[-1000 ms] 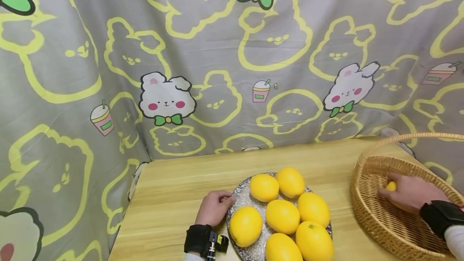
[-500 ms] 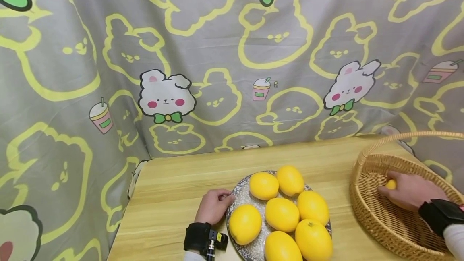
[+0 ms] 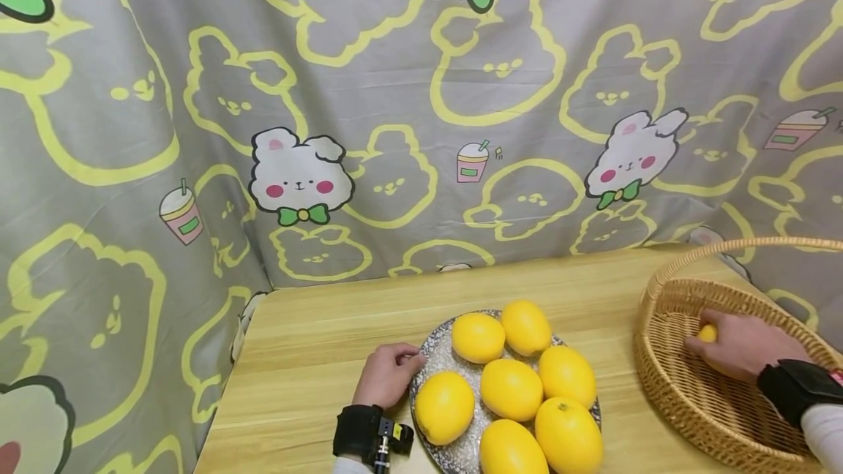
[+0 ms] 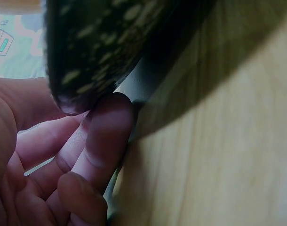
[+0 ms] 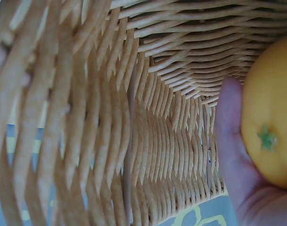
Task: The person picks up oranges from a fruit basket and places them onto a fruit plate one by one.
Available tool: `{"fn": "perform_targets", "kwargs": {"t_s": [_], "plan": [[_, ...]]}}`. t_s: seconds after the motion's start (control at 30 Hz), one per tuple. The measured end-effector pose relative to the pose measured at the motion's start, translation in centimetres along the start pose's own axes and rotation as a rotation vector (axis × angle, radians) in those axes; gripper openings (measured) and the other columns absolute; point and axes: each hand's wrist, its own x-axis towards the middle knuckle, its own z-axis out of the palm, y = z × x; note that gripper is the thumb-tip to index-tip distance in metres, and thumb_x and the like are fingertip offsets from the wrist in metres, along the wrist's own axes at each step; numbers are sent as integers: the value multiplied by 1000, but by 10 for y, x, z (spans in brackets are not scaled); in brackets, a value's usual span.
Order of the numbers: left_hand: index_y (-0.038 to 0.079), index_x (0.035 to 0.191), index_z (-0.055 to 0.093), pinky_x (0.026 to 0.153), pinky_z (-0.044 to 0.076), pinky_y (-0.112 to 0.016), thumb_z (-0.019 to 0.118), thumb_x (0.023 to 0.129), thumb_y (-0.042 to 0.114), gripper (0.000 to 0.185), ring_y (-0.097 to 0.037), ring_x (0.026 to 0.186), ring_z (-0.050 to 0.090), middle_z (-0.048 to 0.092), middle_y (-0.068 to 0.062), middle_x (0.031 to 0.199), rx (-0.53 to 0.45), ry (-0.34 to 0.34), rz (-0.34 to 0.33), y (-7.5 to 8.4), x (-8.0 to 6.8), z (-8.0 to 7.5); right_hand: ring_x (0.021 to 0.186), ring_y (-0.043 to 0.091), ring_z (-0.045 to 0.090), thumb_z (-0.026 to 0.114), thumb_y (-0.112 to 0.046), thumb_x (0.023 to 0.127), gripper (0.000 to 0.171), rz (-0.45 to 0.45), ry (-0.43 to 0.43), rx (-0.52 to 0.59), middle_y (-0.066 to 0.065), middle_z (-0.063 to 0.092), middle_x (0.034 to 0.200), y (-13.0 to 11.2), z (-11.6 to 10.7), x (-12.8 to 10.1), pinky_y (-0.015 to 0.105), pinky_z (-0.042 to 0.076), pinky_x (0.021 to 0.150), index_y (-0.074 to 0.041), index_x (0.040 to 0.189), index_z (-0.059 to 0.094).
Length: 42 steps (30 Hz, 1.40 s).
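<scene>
Steadying a loaded plate, lowering one lemon into a basket.

Nearest: left hand (image 3: 388,375) curling loosely against the rim of the speckled plate (image 3: 440,361), fingertips (image 4: 108,127) tucking under its edge, touching rather than clamping. Just right of that hand, carrying six lemons (image 3: 511,389) heaped close together; risking a roll onto the surface (image 3: 316,357) if those fingers are tipping or nudging the rim. Farther right, well apart from the left hand: right hand (image 3: 740,346) wrapping around a single lemon (image 5: 270,127) down inside the wicker basket (image 3: 672,386), near its far wall. Possibly dropping early and bouncing on the weave, or catching knuckles on the hoop handle (image 3: 744,246) when lifting out. Behind everything, hanging a rabbit-print cloth (image 3: 395,115).
</scene>
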Motion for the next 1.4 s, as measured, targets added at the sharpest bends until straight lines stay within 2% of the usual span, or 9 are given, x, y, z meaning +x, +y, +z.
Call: {"fn": "perform_targets", "kwargs": {"t_s": [0.2,0.53,1.0,1.4], "plan": [[10,116,78,66,45,-28,70,98,29,28,-13,73,58,75,-2,90,-2,-4,-10,0,0,0,70,30,62,63,-56,94,53,-17,38,2,9,64,77,0,1,0,45,43,55,-4,107,64],[10,117,78,67,45,-29,70,98,30,29,-13,74,58,75,-2,91,0,-9,-22,0,1,0,72,34,64,63,-56,94,52,-25,47,13,15,67,83,0,1,-1,48,44,55,-5,107,65],[10,116,78,65,45,-28,70,98,29,27,-14,72,57,74,-1,89,-6,-9,-19,1,0,0,68,26,58,67,-54,92,43,-43,52,-1,6,62,76,-4,0,-2,41,40,54,-11,99,64],[10,117,78,63,43,-27,70,98,30,29,-14,70,56,73,-1,86,-2,0,-20,2,0,0,74,38,67,71,-51,88,46,-62,59,-15,19,68,83,-9,-1,-1,51,48,56,-7,99,66]]}}
